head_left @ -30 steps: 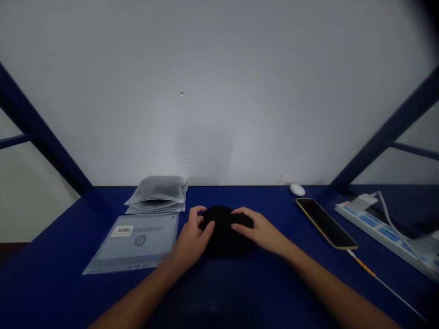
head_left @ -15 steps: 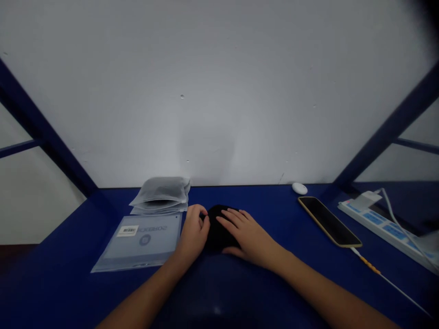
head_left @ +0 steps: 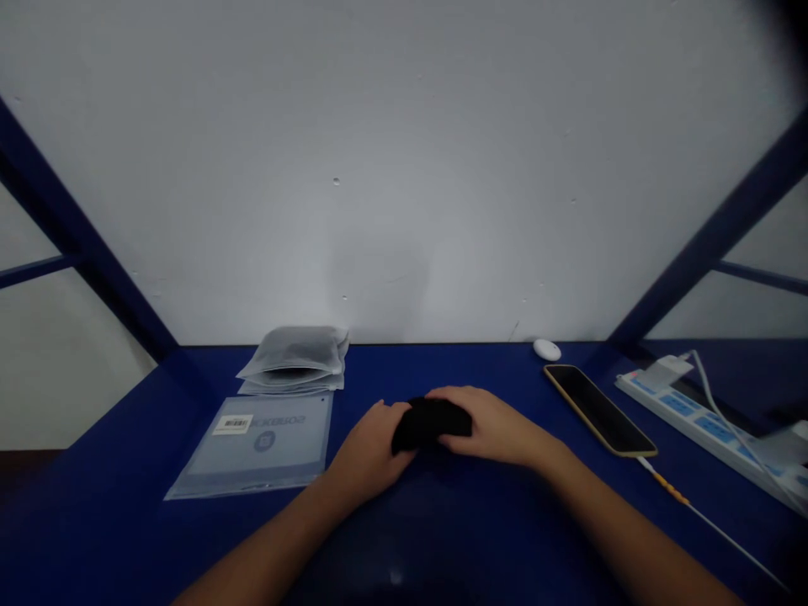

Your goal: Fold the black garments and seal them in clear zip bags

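Both hands are closing on a small black bundle [head_left: 430, 423] at mid-counter [head_left: 492, 522]: left hand [head_left: 369, 450] and right hand [head_left: 489, 425], fingers gripping it. Open blue surface is lying toward the near edge. A flat packet [head_left: 256, 446] is sitting toward the left edge, bagged stack [head_left: 296, 360] against the back edge. Phone [head_left: 599, 410] and power strip [head_left: 700, 425] are crowding the right edge.

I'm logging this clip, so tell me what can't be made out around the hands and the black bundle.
Head view only:
- Black bundle: dark and featureless; left hand and right hand cover its sides, so its shape is unclear.
- Flat pouch: print too small to read.
- Stacked pouches: contents only a dark blur.
- Power strip: cut off by the right edge.
- Cable: its end leaves the frame.
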Motion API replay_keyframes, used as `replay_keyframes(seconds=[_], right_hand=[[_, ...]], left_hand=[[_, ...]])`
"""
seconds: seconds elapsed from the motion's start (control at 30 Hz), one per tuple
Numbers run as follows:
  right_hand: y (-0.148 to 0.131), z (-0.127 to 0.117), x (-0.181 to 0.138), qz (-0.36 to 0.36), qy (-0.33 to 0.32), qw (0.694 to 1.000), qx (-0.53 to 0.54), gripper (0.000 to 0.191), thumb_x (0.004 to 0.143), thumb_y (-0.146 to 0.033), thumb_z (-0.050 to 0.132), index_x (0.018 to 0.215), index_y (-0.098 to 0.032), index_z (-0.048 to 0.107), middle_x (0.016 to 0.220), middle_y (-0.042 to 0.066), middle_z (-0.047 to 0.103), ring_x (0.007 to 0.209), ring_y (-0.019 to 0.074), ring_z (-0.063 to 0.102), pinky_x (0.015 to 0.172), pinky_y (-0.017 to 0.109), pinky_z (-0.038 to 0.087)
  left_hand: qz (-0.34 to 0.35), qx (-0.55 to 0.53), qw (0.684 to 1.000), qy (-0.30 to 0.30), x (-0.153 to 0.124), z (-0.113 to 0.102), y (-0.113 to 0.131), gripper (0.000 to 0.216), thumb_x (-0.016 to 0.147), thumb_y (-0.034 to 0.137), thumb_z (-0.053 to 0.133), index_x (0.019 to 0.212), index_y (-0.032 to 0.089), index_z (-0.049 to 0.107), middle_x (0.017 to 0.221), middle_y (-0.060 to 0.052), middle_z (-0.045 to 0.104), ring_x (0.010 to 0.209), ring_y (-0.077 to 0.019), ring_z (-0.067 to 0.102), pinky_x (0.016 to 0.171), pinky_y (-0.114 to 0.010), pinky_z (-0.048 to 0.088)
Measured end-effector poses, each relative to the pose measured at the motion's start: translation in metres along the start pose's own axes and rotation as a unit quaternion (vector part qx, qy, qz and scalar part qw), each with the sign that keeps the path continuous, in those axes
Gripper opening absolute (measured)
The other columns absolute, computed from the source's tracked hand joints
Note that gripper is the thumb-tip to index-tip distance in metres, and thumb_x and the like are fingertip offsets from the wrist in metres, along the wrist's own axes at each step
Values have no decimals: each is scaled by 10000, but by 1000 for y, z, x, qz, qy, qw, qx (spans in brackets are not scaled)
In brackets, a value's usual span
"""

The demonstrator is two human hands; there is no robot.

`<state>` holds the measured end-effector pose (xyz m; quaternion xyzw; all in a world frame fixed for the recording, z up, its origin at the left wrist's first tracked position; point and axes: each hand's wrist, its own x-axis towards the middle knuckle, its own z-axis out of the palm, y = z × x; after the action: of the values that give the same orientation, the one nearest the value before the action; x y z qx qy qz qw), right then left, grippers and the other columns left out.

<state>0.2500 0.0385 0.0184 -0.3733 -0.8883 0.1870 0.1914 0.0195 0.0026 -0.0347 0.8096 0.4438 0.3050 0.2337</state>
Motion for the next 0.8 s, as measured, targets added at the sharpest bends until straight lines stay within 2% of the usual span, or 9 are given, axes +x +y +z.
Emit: replay_keyframes(seconds=[0.1,0.17,0.23,0.3,0.43,0.57,0.7,0.8], right_hand=[[-6,19,2,-46,78,987,-130,529,838,-345,636,1347,-229,549,1366,121,591,1287,327,509,1116,580,299],[-11,37,4,-77,93,974,-192,667,856,-425,637,1450,-201,431,1478,165,474,1391,359,380,1153,641,176],[-13,53,8,-98,88,966,-225,861,817,-506,684,1517,-178,306,1553,198,347,1446,380,271,1162,657,130],[-11,63,12,-104,80,961,-243,966,783,-521,724,1541,-173,237,1587,205,267,1470,380,209,1166,646,153],[-1,66,19,-97,71,964,-237,996,749,-415,776,1543,-190,218,1569,199,312,1464,358,242,1166,605,226],[1,64,22,-83,60,969,-225,1052,670,-192,795,1543,-186,207,1552,198,343,1443,359,292,1167,569,270],[1,64,23,-71,62,964,-248,910,708,3,598,1527,-207,263,1483,167,459,1379,311,419,1132,520,358],[5,64,23,-78,68,960,-259,805,731,37,481,1492,-192,354,1379,163,563,1297,287,515,1100,511,398]], left_hand=[[-64,-34,997,31,5,0,-2,237,901,355,577,1090,210,583,1023,-87,687,939,-278,653,820,-424,505],[-100,-64,992,49,6,1,-4,237,901,360,580,1077,202,573,985,-81,693,901,-271,664,773,-398,508],[-120,-111,985,61,7,2,-6,277,901,352,585,1132,202,545,968,-67,699,887,-257,674,770,-387,514],[-126,-179,973,66,7,4,-9,376,900,343,597,1233,205,494,1039,-70,699,949,-248,676,820,-391,522],[-118,-322,938,53,9,9,-14,488,890,320,624,1322,188,440,1267,-127,631,1151,-252,621,980,-431,487],[-134,-406,903,32,11,9,-17,452,889,342,626,1281,168,486,1214,-131,659,1130,-252,634,987,-442,490],[-153,-375,914,4,12,4,-20,494,898,399,613,1309,145,511,1065,-104,705,986,-227,676,904,-403,517],[-164,-311,936,-19,4,-18,-15,499,905,419,594,1314,140,541,930,-73,726,837,-199,683,836,-378,524]])
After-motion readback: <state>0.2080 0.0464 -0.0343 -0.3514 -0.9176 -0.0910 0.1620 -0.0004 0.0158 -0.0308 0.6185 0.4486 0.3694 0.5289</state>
